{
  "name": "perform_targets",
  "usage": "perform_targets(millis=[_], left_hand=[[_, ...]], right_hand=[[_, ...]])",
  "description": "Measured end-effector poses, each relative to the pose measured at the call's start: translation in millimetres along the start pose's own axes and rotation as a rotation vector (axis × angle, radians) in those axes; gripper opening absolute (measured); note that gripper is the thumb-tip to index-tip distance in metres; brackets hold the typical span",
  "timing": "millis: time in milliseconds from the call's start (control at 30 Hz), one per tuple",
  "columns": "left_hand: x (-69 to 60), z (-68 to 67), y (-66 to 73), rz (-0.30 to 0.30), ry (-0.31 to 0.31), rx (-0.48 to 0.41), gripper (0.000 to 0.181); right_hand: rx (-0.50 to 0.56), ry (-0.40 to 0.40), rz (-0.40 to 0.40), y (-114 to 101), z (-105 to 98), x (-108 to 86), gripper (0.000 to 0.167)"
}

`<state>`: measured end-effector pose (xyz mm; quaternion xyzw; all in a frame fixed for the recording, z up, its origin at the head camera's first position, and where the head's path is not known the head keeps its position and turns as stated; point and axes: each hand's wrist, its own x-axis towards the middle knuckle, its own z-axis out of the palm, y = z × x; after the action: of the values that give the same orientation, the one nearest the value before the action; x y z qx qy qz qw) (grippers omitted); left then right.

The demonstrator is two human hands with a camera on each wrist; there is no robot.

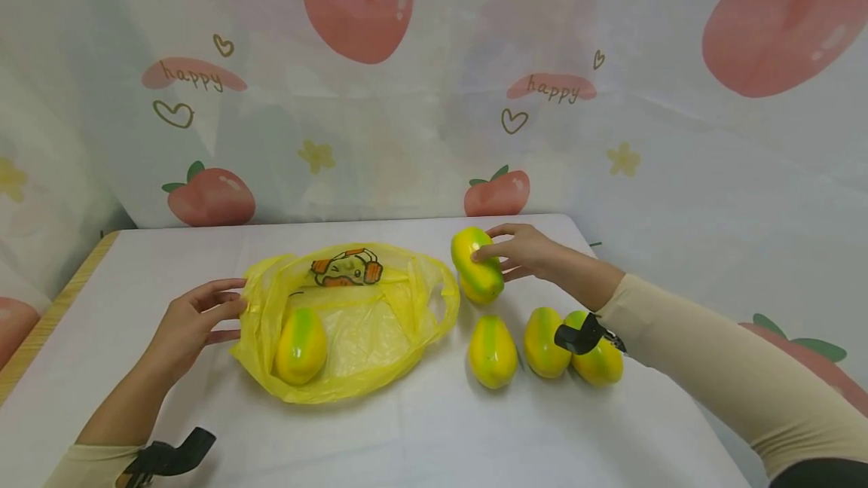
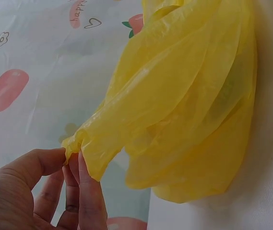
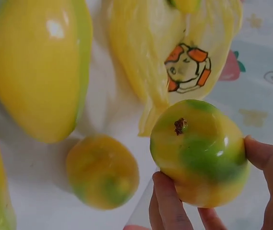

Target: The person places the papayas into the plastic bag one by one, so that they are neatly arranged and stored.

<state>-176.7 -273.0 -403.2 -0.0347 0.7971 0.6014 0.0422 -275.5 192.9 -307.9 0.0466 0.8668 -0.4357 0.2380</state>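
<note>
My left hand pinches the left edge of a thin yellow plastic bag; in the left wrist view its thumb and fingers grip a gathered corner. The bag's mouth gapes toward me, and a yellow-green papaya lies inside at the left. To the right of the bag, my right hand holds another papaya between thumb and fingers, raised above the table. Three more papayas sit on the table nearer me: one alone, one beside it, and a third partly covered by the wrist camera mount.
A white cloth covers the table, with a wooden edge showing at the left. Behind it hangs a pale curtain printed with fruit and hearts. Black camera mounts stick out from both wrists.
</note>
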Motion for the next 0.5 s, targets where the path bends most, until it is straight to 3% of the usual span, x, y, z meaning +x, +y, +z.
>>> perform_targets(millis=[500], left_hand=[[-1.2,0.2,-1.3,0.018,0.004,0.006,0.048]], right_hand=[[0.063,-0.052,0.019,-13.8,29.5,-5.8,0.073]])
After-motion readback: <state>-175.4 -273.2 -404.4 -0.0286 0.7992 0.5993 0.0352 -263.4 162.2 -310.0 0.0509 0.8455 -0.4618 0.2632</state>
